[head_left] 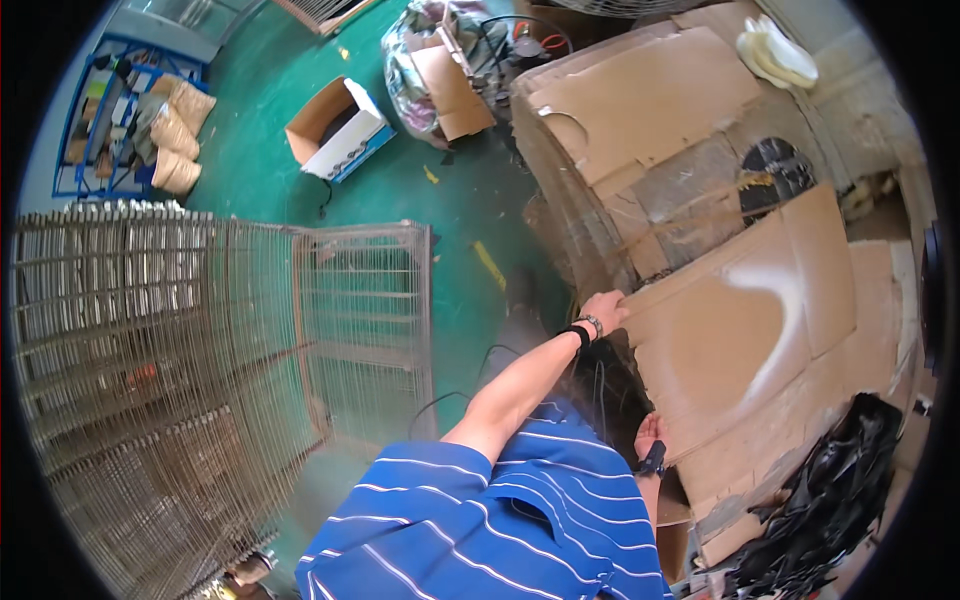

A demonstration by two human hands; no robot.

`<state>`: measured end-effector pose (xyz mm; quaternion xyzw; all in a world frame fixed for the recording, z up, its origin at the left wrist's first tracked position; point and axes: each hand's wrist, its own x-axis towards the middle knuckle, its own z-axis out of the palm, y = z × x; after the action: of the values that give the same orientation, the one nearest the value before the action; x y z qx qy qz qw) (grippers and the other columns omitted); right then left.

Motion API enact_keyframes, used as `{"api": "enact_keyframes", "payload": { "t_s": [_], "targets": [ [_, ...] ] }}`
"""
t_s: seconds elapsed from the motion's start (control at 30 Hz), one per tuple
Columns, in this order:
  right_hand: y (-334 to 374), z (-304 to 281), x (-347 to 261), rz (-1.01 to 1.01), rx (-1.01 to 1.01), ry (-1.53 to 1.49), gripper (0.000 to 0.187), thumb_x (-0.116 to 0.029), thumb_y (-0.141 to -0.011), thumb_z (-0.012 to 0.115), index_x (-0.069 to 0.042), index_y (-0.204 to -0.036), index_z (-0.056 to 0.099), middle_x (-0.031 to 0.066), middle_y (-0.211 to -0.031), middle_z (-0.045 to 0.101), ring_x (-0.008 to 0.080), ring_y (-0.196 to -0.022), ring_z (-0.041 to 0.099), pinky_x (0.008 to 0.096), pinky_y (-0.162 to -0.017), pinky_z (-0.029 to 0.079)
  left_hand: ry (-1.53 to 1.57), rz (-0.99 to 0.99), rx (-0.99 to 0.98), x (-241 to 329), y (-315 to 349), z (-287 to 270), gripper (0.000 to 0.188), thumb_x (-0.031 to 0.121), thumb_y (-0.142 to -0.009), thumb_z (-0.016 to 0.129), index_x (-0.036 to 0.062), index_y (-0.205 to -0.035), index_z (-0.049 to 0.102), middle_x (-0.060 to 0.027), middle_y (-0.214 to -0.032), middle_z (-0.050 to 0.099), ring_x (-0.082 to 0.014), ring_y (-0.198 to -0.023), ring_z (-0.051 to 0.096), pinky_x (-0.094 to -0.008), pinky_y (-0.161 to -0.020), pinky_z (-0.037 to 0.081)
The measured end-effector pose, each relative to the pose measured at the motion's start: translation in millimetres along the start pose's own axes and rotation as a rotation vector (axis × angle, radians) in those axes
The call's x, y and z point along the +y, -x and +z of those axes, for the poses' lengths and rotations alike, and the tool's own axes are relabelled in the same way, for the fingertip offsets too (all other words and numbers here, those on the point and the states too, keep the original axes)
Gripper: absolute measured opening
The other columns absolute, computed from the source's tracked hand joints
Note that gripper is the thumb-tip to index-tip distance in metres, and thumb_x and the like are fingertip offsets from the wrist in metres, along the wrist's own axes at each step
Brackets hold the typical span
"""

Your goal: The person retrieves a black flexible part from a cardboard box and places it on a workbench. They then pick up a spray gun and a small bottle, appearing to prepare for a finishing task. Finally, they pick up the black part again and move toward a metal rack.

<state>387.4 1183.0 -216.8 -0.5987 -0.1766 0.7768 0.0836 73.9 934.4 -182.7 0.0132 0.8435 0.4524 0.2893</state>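
Observation:
A large flat cardboard sheet (690, 370) with a curved white powdery streak (785, 330) lies on the right, over other cardboard. My left hand (607, 312), a band and a bracelet at its wrist, is closed on the sheet's far left corner. Lower down, my right hand (651, 434) has its fingers curled at the sheet's near left edge, and a dark band shows on that wrist. Part of the right fingers is hidden by the sheet's edge. Dark material (610, 385) hangs below the sheet between my two hands.
Wire racks (360, 320) stand on the left. A white and blue box (345, 130) and a plastic-wrapped bundle (420, 80) rest on the green floor. Black strips (825, 500), a dark round thing (775, 175) and pale gloves (775, 55) lie around the cardboard-covered bench.

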Motion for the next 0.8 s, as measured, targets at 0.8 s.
{"api": "enact_keyframes", "payload": {
  "t_s": [0.8],
  "targets": [
    [-1,259,143,0.083,-0.4,1.355,0.033,-0.024,-0.096,0.06,0.001,-0.118,0.062,0.0195,-0.1,0.072,0.026,-0.078,0.072,0.0421,-0.065,0.061,0.276,-0.499,0.518,-306,86,-316,0.024,0.027,-0.079,0.066,0.0093,-0.093,0.074,-0.0098,-0.089,0.075,-0.0256,-0.086,0.072,-0.0381,-0.082,0.055]
  ]
}}
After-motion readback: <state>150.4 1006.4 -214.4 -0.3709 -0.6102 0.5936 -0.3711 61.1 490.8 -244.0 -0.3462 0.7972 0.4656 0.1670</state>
